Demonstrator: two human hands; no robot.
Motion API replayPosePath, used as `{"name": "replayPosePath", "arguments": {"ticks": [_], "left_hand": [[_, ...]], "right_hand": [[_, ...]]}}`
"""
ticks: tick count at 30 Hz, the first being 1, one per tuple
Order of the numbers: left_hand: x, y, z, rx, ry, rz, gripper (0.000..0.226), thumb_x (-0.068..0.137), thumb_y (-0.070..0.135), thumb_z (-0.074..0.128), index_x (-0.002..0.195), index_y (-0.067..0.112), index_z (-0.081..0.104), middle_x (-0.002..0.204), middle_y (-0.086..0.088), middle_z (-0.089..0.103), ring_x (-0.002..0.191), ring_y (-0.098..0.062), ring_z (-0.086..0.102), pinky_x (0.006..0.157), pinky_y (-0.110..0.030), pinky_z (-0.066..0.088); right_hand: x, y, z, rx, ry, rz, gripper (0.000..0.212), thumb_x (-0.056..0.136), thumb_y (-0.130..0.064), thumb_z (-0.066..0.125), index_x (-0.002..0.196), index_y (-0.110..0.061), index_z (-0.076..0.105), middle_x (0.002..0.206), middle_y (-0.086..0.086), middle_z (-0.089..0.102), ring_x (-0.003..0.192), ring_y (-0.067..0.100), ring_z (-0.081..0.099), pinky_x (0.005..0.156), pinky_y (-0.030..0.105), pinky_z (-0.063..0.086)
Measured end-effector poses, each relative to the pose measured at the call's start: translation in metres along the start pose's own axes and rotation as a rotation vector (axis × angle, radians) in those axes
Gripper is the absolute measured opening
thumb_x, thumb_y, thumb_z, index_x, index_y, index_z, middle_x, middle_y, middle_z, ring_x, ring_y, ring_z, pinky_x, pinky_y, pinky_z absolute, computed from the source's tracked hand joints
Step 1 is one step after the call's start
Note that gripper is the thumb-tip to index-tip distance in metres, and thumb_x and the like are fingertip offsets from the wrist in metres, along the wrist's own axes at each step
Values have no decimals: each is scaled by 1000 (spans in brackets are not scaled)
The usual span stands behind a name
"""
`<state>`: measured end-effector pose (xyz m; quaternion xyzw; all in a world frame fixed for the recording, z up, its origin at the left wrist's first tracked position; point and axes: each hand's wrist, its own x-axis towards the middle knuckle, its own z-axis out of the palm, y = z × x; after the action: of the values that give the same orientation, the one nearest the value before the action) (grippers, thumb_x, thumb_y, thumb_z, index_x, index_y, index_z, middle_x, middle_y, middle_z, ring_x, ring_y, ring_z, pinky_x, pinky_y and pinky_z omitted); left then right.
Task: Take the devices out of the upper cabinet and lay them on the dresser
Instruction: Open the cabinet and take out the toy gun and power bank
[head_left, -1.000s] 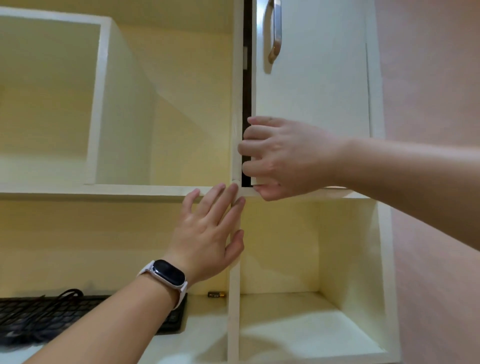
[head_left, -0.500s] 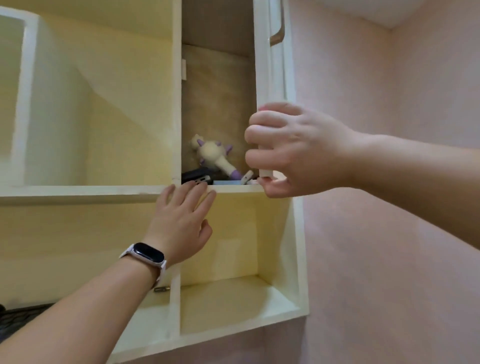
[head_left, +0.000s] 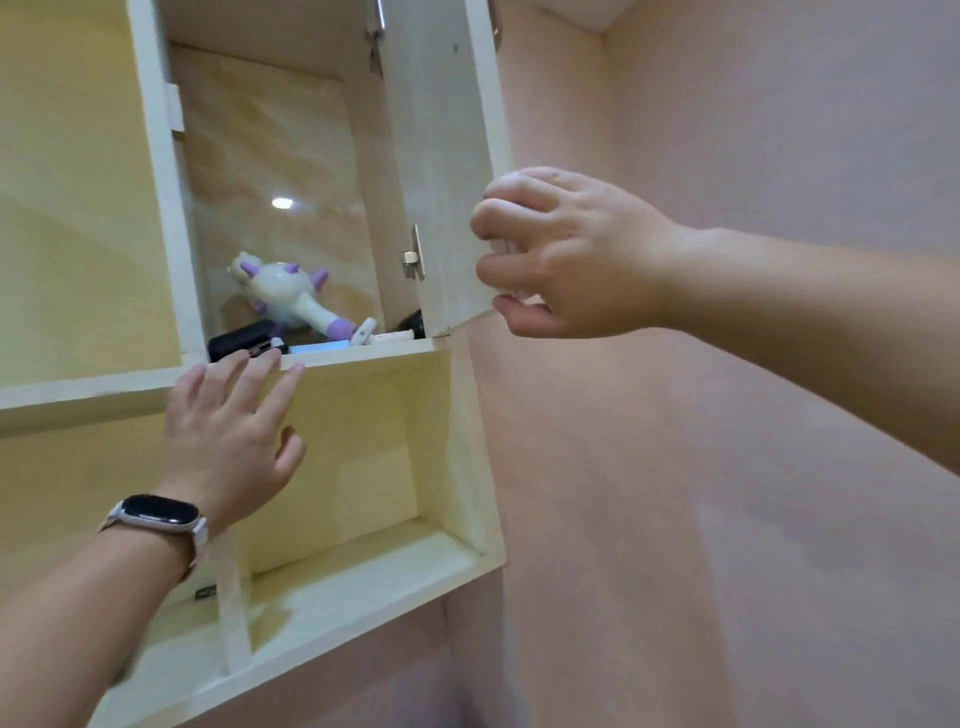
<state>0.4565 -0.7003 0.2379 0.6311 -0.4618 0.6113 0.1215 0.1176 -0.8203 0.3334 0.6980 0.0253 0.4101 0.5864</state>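
Note:
The upper cabinet's white door (head_left: 441, 171) stands swung open, and my right hand (head_left: 566, 254) grips its lower outer edge. Inside on the cabinet floor lie a white and purple unicorn-shaped hand fan (head_left: 291, 293), a black device (head_left: 241, 338), a light blue flat item (head_left: 319, 347) and another dark item (head_left: 413, 323) behind the door. My left hand (head_left: 228, 441), with a smartwatch on the wrist, reaches up with straight fingers; its fingertips touch the shelf's front edge (head_left: 358, 358) just below the black device.
Below the cabinet is an open cream cubby (head_left: 457, 561) with a divider. A small battery-like item (head_left: 205, 592) lies on the lower shelf left of the divider. A pink wall (head_left: 727, 519) fills the right side.
The door has swung from nearly closed to wide open under my right hand, revealing the items inside. My left hand has stayed by the shelf edge, fingertips now at the cabinet's opening.

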Motion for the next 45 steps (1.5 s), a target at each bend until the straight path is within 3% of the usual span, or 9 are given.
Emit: {"name": "replayPosePath", "arguments": {"ticks": [6, 11, 18, 25, 30, 34, 38, 42, 45], "left_hand": [[-5, -2, 2, -23, 43, 19, 62, 76, 34, 42, 130, 7, 58, 140, -19, 49, 125, -42, 44, 106, -54, 26], [-4, -2, 5, -34, 75, 17, 60, 77, 34, 42, 128, 7, 60, 137, -19, 52, 123, -42, 45, 105, -55, 26], [-2, -5, 1, -19, 45, 18, 59, 76, 36, 44, 126, 9, 61, 135, -17, 55, 122, -40, 48, 101, -54, 30], [18, -12, -19, -49, -12, 73, 48, 76, 34, 48, 110, 6, 66, 111, -15, 64, 98, -37, 58, 77, -45, 44], [50, -25, -32, -213, -52, 82, 40, 82, 32, 44, 107, 9, 64, 103, -9, 61, 81, -32, 58, 61, -37, 49], [83, -31, -36, -213, -49, 16, 16, 85, 20, 55, 98, 13, 62, 100, -2, 56, 73, -24, 52, 57, -30, 38], [108, -45, -27, -75, -212, 62, 21, 85, 31, 51, 99, 19, 60, 96, -1, 55, 87, -23, 53, 67, -34, 45], [123, -49, -26, 249, -356, 215, 25, 90, 47, 44, 100, 28, 57, 99, 6, 61, 86, -21, 55, 65, -31, 32], [131, -44, -27, 366, -470, 222, 31, 92, 52, 41, 98, 27, 58, 92, 5, 64, 80, -22, 57, 61, -30, 33]], "right_hand": [[-28, 11, 13, -23, -12, 94, 22, 87, -25, 51, 86, -9, 67, 102, 20, 62, 106, 40, 57, 101, 45, 43], [-58, 22, 29, -103, -152, 167, 29, 89, -28, 48, 100, -7, 65, 111, 23, 59, 111, 43, 53, 104, 50, 40], [-40, 5, 27, -108, -176, 252, 29, 82, -27, 48, 95, -6, 61, 112, 23, 57, 107, 42, 53, 111, 55, 31], [-10, -15, 20, -126, -201, 406, 28, 79, -27, 50, 84, -2, 61, 90, 22, 59, 88, 42, 56, 104, 53, 34], [34, -39, 34, 115, -88, 513, 31, 81, -34, 48, 91, -6, 60, 88, 16, 59, 76, 35, 53, 71, 40, 42], [73, -54, 68, 508, -135, 653, 37, 90, -42, 47, 116, -17, 53, 112, 3, 52, 103, 26, 49, 80, 36, 43], [105, -63, 116, 874, -152, 730, 41, 91, -38, 51, 130, -25, 46, 124, -1, 49, 114, 20, 47, 82, 34, 40], [132, -71, 166, 1064, -208, 768, 48, 90, -38, 50, 135, -26, 43, 131, -2, 49, 115, 19, 48, 86, 36, 44], [149, -69, 195, 1102, -269, 774, 47, 86, -38, 50, 131, -25, 46, 119, 2, 57, 102, 23, 56, 78, 36, 48]]}}
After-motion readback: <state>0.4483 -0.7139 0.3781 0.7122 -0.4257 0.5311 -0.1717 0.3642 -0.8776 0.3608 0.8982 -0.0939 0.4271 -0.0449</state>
